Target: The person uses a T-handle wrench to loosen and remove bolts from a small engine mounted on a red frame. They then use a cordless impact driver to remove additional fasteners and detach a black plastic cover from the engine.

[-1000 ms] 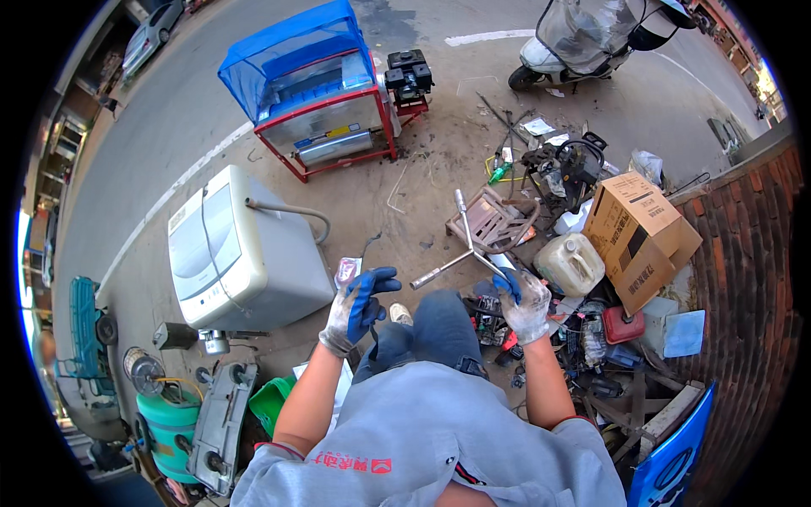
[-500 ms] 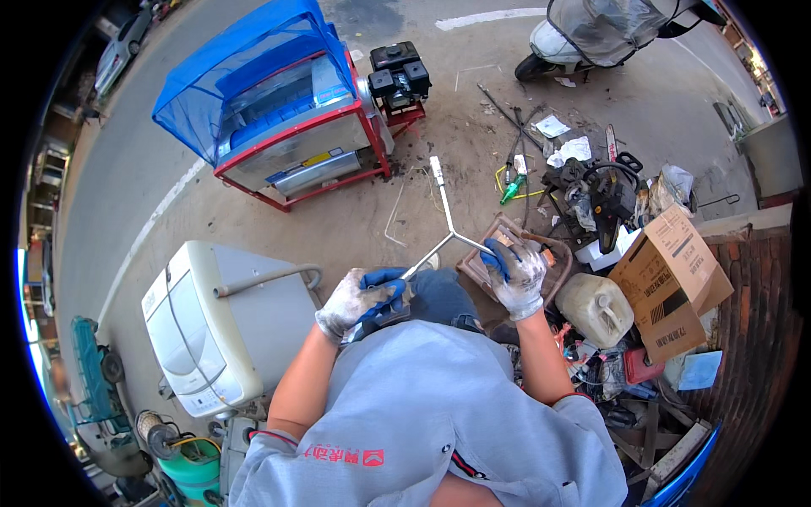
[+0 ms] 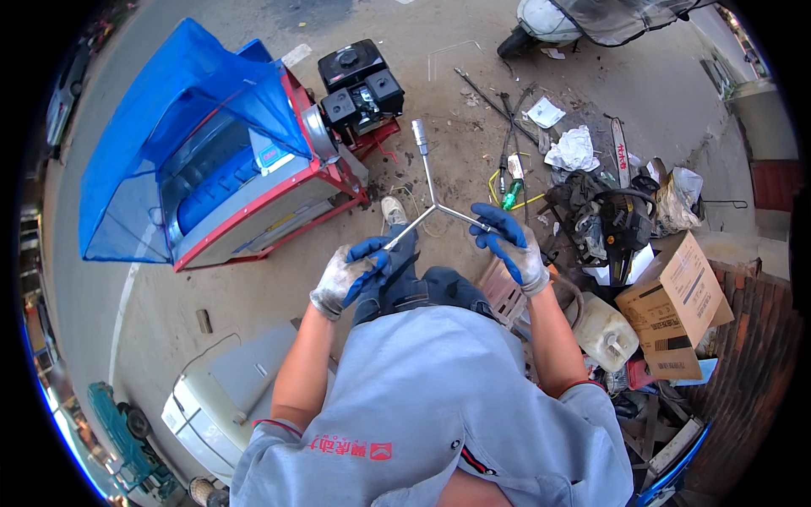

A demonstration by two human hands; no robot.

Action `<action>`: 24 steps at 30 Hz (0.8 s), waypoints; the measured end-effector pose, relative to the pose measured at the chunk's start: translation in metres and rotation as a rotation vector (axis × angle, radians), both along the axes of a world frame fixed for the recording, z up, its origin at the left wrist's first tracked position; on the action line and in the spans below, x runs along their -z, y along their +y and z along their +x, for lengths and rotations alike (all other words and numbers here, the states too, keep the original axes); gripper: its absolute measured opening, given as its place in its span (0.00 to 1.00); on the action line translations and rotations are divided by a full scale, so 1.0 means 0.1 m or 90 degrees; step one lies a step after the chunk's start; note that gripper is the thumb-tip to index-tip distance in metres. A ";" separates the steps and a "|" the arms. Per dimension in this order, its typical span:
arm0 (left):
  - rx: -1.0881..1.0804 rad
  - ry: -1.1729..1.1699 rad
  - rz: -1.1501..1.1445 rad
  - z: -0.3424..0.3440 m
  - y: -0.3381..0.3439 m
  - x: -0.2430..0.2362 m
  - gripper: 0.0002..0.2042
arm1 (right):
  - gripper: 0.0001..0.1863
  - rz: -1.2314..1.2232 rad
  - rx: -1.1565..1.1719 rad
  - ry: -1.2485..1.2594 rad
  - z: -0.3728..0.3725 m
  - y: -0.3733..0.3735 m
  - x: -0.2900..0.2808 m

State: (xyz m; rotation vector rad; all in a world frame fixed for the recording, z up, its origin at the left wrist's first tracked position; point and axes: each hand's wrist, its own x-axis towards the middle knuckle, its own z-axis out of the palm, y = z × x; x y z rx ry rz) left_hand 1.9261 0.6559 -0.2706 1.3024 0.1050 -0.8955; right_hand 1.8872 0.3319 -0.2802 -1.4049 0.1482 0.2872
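Observation:
A silver Y-shaped socket wrench (image 3: 434,205) spans the space between my two gloved hands, one leg with a socket pointing away from me. My left hand (image 3: 351,275), in a white and blue work glove, is closed round the end of the left leg. At the tip of the right leg, the fingers of my right hand (image 3: 517,249) hold it loosely, with thumb and forefinger on either side. Ahead to the left stands a red-framed machine (image 3: 279,215) under a blue mesh cover (image 3: 169,144). A black engine (image 3: 359,89) is mounted at its right side.
To the right lie a chainsaw (image 3: 621,156), a green bottle (image 3: 511,196), crumpled paper (image 3: 573,149) and an opened cardboard box (image 3: 676,304). A whitish jerrycan (image 3: 601,334) stands near my right arm. A white washing machine (image 3: 215,401) is at lower left, a scooter (image 3: 549,21) farther off.
I have moved forward and left, so the red-framed machine is nearer and the washing machine has slipped behind. The wrench stays between both hands; my right fingers have loosened on it.

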 end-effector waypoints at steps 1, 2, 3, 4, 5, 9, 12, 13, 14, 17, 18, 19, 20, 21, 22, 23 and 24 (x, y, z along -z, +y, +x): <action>-0.008 -0.006 -0.019 0.27 0.02 0.12 0.18 | 0.32 0.095 -0.001 -0.012 0.21 -0.03 0.10; -0.019 0.024 -0.029 0.49 0.03 0.20 0.19 | 0.35 0.147 -0.009 -0.012 0.39 -0.04 0.17; -0.039 0.051 -0.045 0.70 0.03 0.25 0.19 | 0.35 0.156 0.004 -0.030 0.58 -0.02 0.22; -0.068 0.078 -0.090 0.88 0.01 0.30 0.20 | 0.35 0.163 0.011 -0.045 0.75 -0.01 0.25; -0.068 0.092 -0.066 1.00 0.00 0.34 0.20 | 0.36 0.174 0.019 -0.049 0.85 0.02 0.28; -0.066 0.119 -0.086 1.50 0.06 0.36 0.24 | 0.37 0.162 0.058 0.000 1.34 0.06 0.28; -0.041 0.120 -0.042 1.78 0.02 0.46 0.23 | 0.34 0.175 0.032 0.037 1.68 -0.03 0.33; -0.048 0.125 -0.041 1.85 0.03 0.47 0.23 | 0.33 0.193 0.011 0.047 1.81 -0.04 0.37; -0.063 0.126 -0.054 1.94 0.02 0.50 0.22 | 0.32 0.120 -0.007 0.092 1.94 -0.06 0.42; -0.028 0.122 0.080 2.22 0.00 0.56 0.18 | 0.30 -0.030 -0.121 0.114 2.34 -0.22 0.57; 0.026 0.091 0.134 2.32 0.03 0.60 0.19 | 0.27 -0.152 -0.215 0.045 2.49 -0.22 0.70; 0.031 0.094 0.130 2.41 0.02 0.67 0.19 | 0.26 -0.177 -0.295 0.077 2.62 -0.21 0.83; 0.038 0.098 0.127 2.50 0.02 0.75 0.20 | 0.24 -0.202 -0.379 0.103 2.75 -0.21 0.97; 0.046 0.085 0.110 2.58 0.02 0.87 0.20 | 0.24 -0.131 -0.449 0.237 2.82 -0.20 1.10; 0.075 0.108 0.083 2.69 0.06 1.02 0.16 | 0.23 -0.033 -0.511 0.380 2.89 -0.20 1.24; 0.079 0.105 0.102 2.76 0.06 1.18 0.16 | 0.22 0.002 -0.522 0.427 2.93 -0.21 1.36; 0.084 0.088 0.118 2.83 0.05 1.37 0.16 | 0.21 0.061 -0.528 0.479 2.96 -0.22 1.48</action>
